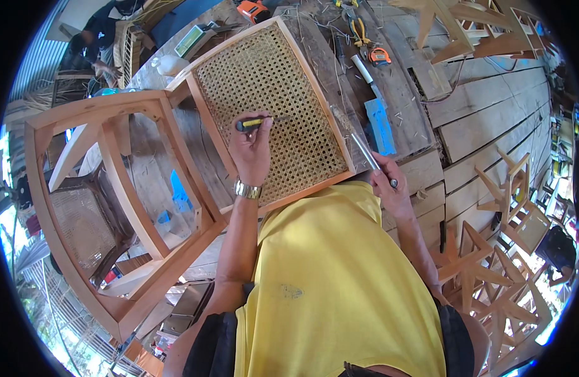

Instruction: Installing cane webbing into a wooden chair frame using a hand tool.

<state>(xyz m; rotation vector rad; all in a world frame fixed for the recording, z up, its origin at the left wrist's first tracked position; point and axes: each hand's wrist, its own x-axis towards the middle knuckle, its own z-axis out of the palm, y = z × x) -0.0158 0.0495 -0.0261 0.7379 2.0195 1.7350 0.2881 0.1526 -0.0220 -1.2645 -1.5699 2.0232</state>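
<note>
My left hand [250, 147], with a metal watch on its wrist, is closed around a screwdriver [250, 124] with a yellow and black handle. The screwdriver's thin shaft points right, just over the woven cane webbing [239, 81]; whether its tip touches I cannot tell. This webbing fills the seat of a wooden chair frame [138, 223], which lies against me with its open back to the left. Beyond the seat's right edge, my right hand [390, 185] grips a silver metal-shafted tool [365, 151]. Its far end is blurred against the bench, so its kind is unclear.
The plank workbench [405, 94] bears pliers [357, 28], an orange tape measure [379, 56], a white-handled tool [363, 68] and a blue strip [380, 125]. An orange tool [253, 10] lies at the back. Wooden frames [484, 270] stand right; another person [101, 44] sits far left.
</note>
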